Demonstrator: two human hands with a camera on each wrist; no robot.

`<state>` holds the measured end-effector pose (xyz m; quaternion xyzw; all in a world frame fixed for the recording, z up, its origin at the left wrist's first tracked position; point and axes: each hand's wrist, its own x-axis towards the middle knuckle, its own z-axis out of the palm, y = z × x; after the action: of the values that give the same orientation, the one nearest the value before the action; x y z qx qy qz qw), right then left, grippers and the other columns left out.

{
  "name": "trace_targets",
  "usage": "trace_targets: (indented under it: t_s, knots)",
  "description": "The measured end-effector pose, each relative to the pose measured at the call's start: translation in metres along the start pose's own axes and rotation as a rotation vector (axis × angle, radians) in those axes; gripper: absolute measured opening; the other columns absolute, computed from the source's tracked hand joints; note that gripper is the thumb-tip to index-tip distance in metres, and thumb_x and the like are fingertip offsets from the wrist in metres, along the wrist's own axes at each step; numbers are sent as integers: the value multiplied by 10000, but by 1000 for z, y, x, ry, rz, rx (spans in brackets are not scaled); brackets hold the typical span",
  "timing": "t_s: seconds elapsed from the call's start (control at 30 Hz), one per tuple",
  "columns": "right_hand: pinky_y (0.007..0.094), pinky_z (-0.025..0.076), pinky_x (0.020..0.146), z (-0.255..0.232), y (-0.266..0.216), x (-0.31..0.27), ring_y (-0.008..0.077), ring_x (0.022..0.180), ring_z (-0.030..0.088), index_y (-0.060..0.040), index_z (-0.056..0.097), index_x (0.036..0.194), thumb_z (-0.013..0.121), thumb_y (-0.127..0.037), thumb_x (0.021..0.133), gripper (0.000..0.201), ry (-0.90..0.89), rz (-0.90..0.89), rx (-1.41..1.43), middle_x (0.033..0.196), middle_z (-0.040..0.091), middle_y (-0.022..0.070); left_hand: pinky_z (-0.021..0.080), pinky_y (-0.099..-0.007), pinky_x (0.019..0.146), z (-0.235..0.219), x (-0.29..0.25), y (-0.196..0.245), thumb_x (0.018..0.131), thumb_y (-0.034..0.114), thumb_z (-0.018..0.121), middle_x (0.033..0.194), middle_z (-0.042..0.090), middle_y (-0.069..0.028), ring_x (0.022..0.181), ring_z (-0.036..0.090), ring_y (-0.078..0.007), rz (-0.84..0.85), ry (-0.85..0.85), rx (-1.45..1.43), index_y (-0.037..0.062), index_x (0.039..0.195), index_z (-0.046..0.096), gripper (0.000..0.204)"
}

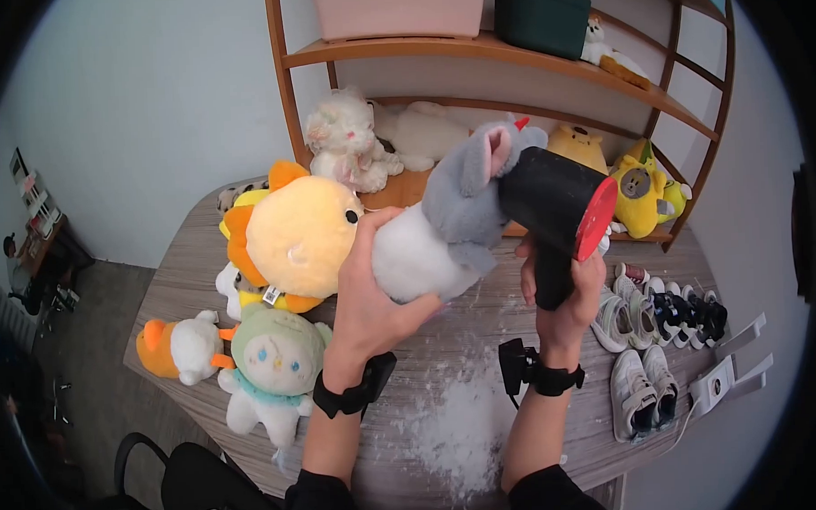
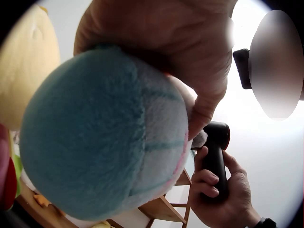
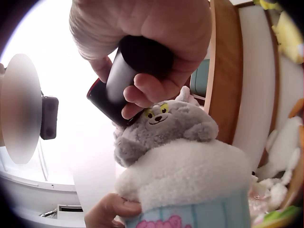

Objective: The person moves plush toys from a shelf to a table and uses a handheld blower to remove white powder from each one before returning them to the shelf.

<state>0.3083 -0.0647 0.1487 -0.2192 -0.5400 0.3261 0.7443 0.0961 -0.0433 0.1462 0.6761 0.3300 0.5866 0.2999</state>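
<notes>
Your head view is evenly lit, its fisheye lens bowing the wooden shelf (image 1: 473, 45) at twelve o'clock, black vignetting around the rim. Your left wrist view glares white at two o'clock, leaving your left hand (image 2: 166, 40) shadowed; your right wrist view washes out at ten o'clock, with a blurred oval (image 3: 21, 108) at nine.

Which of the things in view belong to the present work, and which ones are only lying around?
In the work:
- grey-and-white plush toy, held by left hand
- black hair dryer, held by right hand

Only lying around:
- orange-maned plush
- green-hooded plush
- shoes
- pink box
</notes>
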Motion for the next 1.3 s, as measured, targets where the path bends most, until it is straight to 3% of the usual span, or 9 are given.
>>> trace_targets:
  t_s: [0.17, 0.43, 0.53, 0.77, 0.87, 1.07, 1.17, 1.3]
  knots:
    - [243, 390, 399, -6, -1, 2, 146, 484, 513, 100, 490, 1231, 441, -408, 981, 568, 19, 9, -9, 914, 622, 223, 491, -377, 915, -5, -1, -2, 597, 102, 764, 1110, 627, -146, 1027, 627, -269, 53, 0, 70, 34, 1248, 477, 715]
    - [241, 374, 396, -14, -1, 2, 125, 485, 475, 56, 499, 1241, 375, -421, 1006, 546, 49, 47, 41, 951, 606, 173, 474, -345, 945, -19, -1, -2, 586, 103, 759, 1140, 622, -112, 1052, 607, -217, 66, -66, -94, 23, 1275, 476, 750]
    - [242, 397, 401, -16, -2, 3, 146, 481, 514, 116, 511, 1202, 456, -367, 968, 540, 90, 45, 116, 902, 631, 233, 460, -326, 950, -27, 1, -5, 572, 104, 740, 1151, 603, -92, 1063, 586, -193, 59, -82, -167, 16, 1286, 471, 768]
    - [236, 393, 404, -14, 0, 2, 148, 473, 518, 121, 516, 1215, 486, -340, 947, 534, -10, 94, 149, 886, 633, 242, 430, -312, 975, -29, -2, 4, 519, 92, 710, 1155, 577, -65, 1082, 554, -181, -80, -4, -389, 19, 1290, 459, 814]
    - [240, 401, 404, -13, 2, 2, 151, 468, 518, 124, 525, 1197, 496, -355, 941, 544, -42, 118, 155, 874, 636, 251, 423, -312, 989, -33, -7, 3, 501, 66, 684, 1165, 580, -79, 1100, 553, -200, -229, 33, -386, 5, 1333, 442, 868]
    - [247, 423, 409, -6, 3, 0, 155, 486, 545, 112, 565, 1139, 549, -349, 919, 511, -110, 111, 172, 857, 649, 263, 425, -325, 1002, -31, -9, 0, 501, 52, 653, 1213, 576, -113, 1126, 553, -241, -265, 124, -519, -31, 1432, 378, 974]
    - [248, 436, 423, 2, 4, -4, 158, 504, 573, 93, 589, 1106, 595, -293, 906, 434, -104, 141, 216, 834, 663, 240, 428, -322, 998, -33, -9, -1, 506, 57, 652, 1204, 580, -118, 1119, 555, -242, -306, 119, -523, -29, 1434, 375, 972]
    - [238, 442, 441, 4, 6, -5, 134, 535, 594, 77, 598, 1126, 634, -238, 897, 391, -158, 163, 179, 843, 682, 154, 434, -310, 978, -28, -4, -2, 527, 45, 650, 1144, 591, -102, 1081, 562, -220, -218, 93, -509, -19, 1374, 413, 882]
